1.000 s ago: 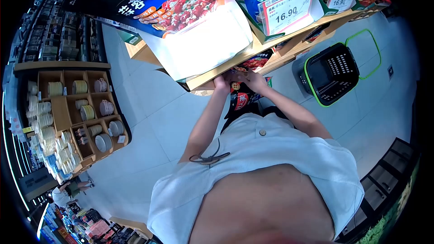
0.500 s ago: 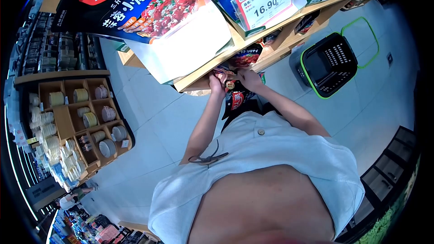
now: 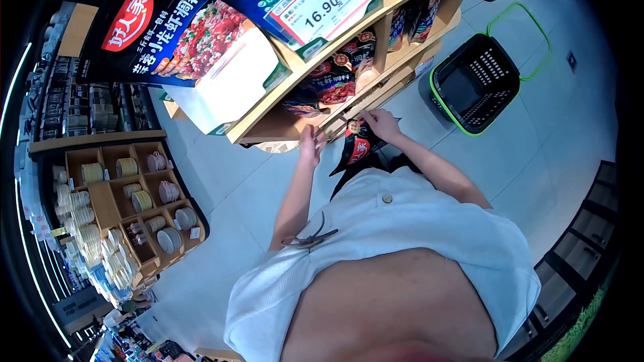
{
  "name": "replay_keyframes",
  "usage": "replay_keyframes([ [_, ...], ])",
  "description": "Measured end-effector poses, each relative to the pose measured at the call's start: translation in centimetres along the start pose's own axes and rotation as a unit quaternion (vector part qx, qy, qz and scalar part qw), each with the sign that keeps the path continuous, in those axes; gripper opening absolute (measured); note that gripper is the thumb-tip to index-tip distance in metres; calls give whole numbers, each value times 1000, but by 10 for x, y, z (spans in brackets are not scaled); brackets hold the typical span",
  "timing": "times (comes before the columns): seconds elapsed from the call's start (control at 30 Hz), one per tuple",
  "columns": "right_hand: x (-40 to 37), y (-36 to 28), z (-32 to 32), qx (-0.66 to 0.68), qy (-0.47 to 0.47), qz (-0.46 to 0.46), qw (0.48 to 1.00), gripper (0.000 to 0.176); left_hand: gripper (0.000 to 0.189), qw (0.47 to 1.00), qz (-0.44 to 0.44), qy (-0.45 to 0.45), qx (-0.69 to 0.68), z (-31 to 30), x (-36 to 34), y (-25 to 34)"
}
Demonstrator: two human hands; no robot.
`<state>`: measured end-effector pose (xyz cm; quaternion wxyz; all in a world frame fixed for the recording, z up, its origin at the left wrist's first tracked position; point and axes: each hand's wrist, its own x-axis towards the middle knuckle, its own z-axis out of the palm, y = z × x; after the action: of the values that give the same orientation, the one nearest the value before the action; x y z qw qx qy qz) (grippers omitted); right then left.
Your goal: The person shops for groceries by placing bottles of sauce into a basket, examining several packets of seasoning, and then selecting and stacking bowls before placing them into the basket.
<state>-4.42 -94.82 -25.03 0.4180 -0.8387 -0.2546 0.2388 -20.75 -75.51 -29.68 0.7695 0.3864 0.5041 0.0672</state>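
My right hand pinches the top edge of a black seasoning packet with a red label, which hangs in front of my body just below the shelf. Beside the lower shelf edge is my left hand, fingers apart and holding nothing. More seasoning packets lean inside the lower compartment of the wooden shelf, above both hands. On top stands a large crayfish seasoning pack, with a price tag reading 16.90 to its right.
A black shopping basket with a raised green handle stands on the tiled floor to the right. At left is a wooden display of cups and plates. Dark cabinets line the lower right. A person is far off at lower left.
My left hand has let go of the seasoning packet and moved slightly left and down. The right hand keeps the packet, now lower and clear of the shelf. The view has shifted.
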Motion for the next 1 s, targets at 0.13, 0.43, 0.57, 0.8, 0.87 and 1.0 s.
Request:
replay_keyframes([
  [0.13, -44, 33, -69, 81, 105, 89, 987, 54, 35, 981, -70, -55, 173, 1, -45, -51],
  [0.43, -145, 61, -207, 372, 353, 212, 832, 50, 54, 848, 94, -315, 416, 146, -115, -78],
  [0.57, -162, 45, -247, 396, 327, 203, 834, 50, 78, 759, 221, -413, 452, 246, -159, -39],
  [0.8, -135, 15, -309, 543, 248, 132, 791, 47, 56, 787, 229, -501, 276, 315, -152, -29],
  [0.87, -121, 11, -319, 571, 234, 148, 773, 49, 50, 779, 290, -484, 274, 324, -147, -18],
  [1.0, -88, -17, -341, 597, 282, 113, 743, 46, 52, 836, 244, -418, 259, 343, -139, 8],
])
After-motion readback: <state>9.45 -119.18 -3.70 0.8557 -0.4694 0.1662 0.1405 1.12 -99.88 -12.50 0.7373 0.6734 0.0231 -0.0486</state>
